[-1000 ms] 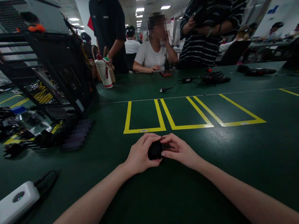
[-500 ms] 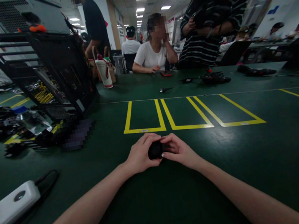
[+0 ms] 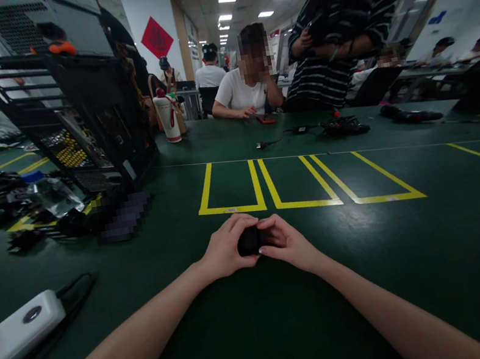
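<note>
Between my two hands is a small dark rounded object (image 3: 249, 242), black all over; its exact kind does not show. My left hand (image 3: 228, 247) curls around its left side, with the thumb below and the fingers over the top. From the right, my right hand (image 3: 286, 242) grips its edge with bent fingers and thumb. Part of the object is hidden behind the fingers. Both hands are close to the green tabletop (image 3: 266, 329), just in front of the yellow tape outlines (image 3: 245, 208).
To the left stands a black computer case (image 3: 102, 111), near a clear bottle (image 3: 55, 196) and several dark parts. A white power strip-like device (image 3: 20, 332) lies front left. Farther back are a paper cup (image 3: 169, 120), a cable bundle (image 3: 344, 126) and a seated person (image 3: 247, 88).
My hands and the dark object stay almost exactly in place. In the background, a person in dark clothing has moved out of view behind the computer case, uncovering a red wall decoration.
</note>
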The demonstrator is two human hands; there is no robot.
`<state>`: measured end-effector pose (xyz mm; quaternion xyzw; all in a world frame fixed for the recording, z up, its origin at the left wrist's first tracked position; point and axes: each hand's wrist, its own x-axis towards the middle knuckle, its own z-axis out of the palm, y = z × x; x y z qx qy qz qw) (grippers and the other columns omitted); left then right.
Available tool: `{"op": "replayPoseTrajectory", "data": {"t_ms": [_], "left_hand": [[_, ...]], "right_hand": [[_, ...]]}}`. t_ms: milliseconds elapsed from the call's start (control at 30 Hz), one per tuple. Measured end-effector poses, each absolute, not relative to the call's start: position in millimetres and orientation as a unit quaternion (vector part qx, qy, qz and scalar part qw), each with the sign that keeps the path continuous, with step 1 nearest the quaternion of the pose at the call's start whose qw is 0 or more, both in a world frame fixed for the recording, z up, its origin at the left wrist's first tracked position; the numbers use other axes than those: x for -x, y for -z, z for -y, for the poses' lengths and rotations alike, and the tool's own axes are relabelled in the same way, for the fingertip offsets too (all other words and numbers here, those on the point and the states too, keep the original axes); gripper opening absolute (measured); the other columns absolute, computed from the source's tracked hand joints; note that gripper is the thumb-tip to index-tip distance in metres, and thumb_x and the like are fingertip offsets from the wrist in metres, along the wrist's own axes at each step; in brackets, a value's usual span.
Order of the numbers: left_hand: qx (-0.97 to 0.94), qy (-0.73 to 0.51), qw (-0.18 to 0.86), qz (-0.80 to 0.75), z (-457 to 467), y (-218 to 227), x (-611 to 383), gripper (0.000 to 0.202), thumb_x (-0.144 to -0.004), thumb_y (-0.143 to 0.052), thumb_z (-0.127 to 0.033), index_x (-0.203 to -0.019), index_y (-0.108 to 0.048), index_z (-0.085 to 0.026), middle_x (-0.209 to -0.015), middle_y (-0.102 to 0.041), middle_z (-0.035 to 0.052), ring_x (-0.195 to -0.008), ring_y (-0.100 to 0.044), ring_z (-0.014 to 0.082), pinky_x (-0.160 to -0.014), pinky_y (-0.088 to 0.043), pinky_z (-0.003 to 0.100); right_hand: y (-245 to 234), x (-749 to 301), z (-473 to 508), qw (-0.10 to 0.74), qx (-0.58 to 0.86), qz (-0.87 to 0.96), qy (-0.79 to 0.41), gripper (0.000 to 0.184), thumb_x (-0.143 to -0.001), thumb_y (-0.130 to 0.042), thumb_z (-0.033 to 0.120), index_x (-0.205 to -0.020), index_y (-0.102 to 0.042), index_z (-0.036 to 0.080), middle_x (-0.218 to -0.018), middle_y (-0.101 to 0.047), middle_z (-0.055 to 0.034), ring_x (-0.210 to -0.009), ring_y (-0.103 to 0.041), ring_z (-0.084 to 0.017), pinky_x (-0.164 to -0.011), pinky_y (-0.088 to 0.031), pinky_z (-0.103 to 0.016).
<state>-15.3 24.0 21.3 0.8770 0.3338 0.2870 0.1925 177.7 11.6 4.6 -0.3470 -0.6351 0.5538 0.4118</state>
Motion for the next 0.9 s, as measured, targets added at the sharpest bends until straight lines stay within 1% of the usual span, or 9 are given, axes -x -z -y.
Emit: {"op": "replayPoseTrajectory", "data": {"t_ms": [67, 167, 333, 433, 567, 667, 767, 833, 900], "left_hand": [[-0.878, -0.288, 0.188, -0.334, -24.2, -21.3, 15.2, 0.059, -0.066, -0.068, -0.026, -0.117, -0.037, -0.026, -0.119, -0.045, 0.0047, -0.109, -0.047, 0.0230, -0.086, -0.046, 0.040], [-0.880, -0.286, 0.186, -0.332, -23.9, -22.6, 15.2, 0.059, -0.066, -0.068, -0.027, -0.117, -0.037, -0.026, -0.119, -0.045, 0.0052, -0.110, -0.046, 0.0230, -0.087, -0.046, 0.039], [-0.876, -0.283, 0.194, -0.339, -23.6, -23.7, 15.1, 0.060, -0.067, -0.068, -0.027, -0.118, -0.037, -0.027, -0.119, -0.045, 0.0046, -0.109, -0.047, 0.0232, -0.085, -0.047, 0.040], [-0.876, -0.279, 0.198, -0.340, -23.4, -23.9, 15.3, 0.060, -0.067, -0.068, -0.027, -0.118, -0.037, -0.027, -0.120, -0.045, 0.0047, -0.109, -0.047, 0.0235, -0.085, -0.047, 0.041], [-0.875, -0.280, 0.202, -0.340, -23.3, -25.6, 15.4, 0.060, -0.066, -0.068, -0.025, -0.118, -0.037, -0.027, -0.120, -0.045, 0.0049, -0.111, -0.046, 0.0239, -0.087, -0.045, 0.041], [-0.876, -0.279, 0.207, -0.336, -23.5, -26.5, 15.3, 0.058, -0.067, -0.067, -0.025, -0.117, -0.037, -0.027, -0.119, -0.045, 0.0051, -0.111, -0.046, 0.0239, -0.088, -0.044, 0.042], [-0.877, -0.283, 0.204, -0.330, -24.7, -24.5, 15.0, 0.057, -0.068, -0.067, -0.027, -0.116, -0.037, -0.026, -0.119, -0.045, 0.0054, -0.110, -0.046, 0.0239, -0.088, -0.044, 0.041], [-0.875, -0.291, 0.200, -0.331, -25.8, -21.9, 14.7, 0.058, -0.067, -0.067, -0.027, -0.116, -0.038, -0.027, -0.119, -0.045, 0.0051, -0.111, -0.046, 0.0242, -0.088, -0.044, 0.041], [-0.874, -0.293, 0.201, -0.332, -26.8, -19.5, 14.4, 0.058, -0.067, -0.067, -0.027, -0.116, -0.037, -0.028, -0.119, -0.045, 0.0046, -0.111, -0.046, 0.0245, -0.088, -0.044, 0.041]], "right_hand": [[-4.5, -176.9, -11.0, 0.421, 0.352, 0.637, -0.541, 0.028, -0.072, -0.065, 0.019, -0.095, -0.051, 0.024, -0.112, -0.050, -0.0017, -0.106, -0.054, -0.018, -0.092, -0.046, -0.038], [-7.5, -176.3, -9.5, 0.428, 0.366, 0.640, -0.524, 0.022, -0.073, -0.063, 0.021, -0.093, -0.053, 0.024, -0.107, -0.052, -0.0016, -0.101, -0.056, -0.017, -0.088, -0.048, -0.037], [-13.2, -176.8, -8.6, 0.396, 0.399, 0.643, -0.521, 0.031, -0.074, -0.062, 0.021, -0.102, -0.050, 0.024, -0.106, -0.055, -0.0024, -0.106, -0.054, -0.018, -0.092, -0.046, -0.039], [-12.9, -176.2, -8.5, 0.398, 0.385, 0.644, -0.527, 0.029, -0.073, -0.063, 0.019, -0.099, -0.050, 0.023, -0.106, -0.054, -0.0021, -0.105, -0.054, -0.018, -0.094, -0.045, -0.039], [-11.6, -174.6, -5.6, 0.414, 0.359, 0.659, -0.515, 0.031, -0.071, -0.063, 0.012, -0.097, -0.048, 0.024, -0.112, -0.048, -0.0016, -0.109, -0.052, -0.017, -0.096, -0.044, -0.038], [-11.5, -173.8, -3.5, 0.411, 0.362, 0.664, -0.508, 0.028, -0.073, -0.062, 0.015, -0.096, -0.049, 0.023, -0.113, -0.048, -0.0021, -0.108, -0.052, -0.018, -0.093, -0.046, -0.038], [-10.5, -173.4, -3.9, 0.420, 0.378, 0.661, -0.495, 0.021, -0.075, -0.060, 0.019, -0.093, -0.050, 0.023, -0.109, -0.050, -0.0020, -0.105, -0.054, -0.017, -0.091, -0.048, -0.038], [-9.6, -173.4, -4.9, 0.419, 0.389, 0.661, -0.486, 0.025, -0.075, -0.060, 0.019, -0.098, -0.050, 0.025, -0.109, -0.051, -0.0022, -0.106, -0.053, -0.018, -0.092, -0.048, -0.039], [-8.4, -173.7, -6.0, 0.413, 0.396, 0.662, -0.483, 0.037, -0.074, -0.060, 0.018, -0.107, -0.046, 0.026, -0.112, -0.051, -0.0030, -0.111, -0.051, -0.019, -0.095, -0.046, -0.040]]}}
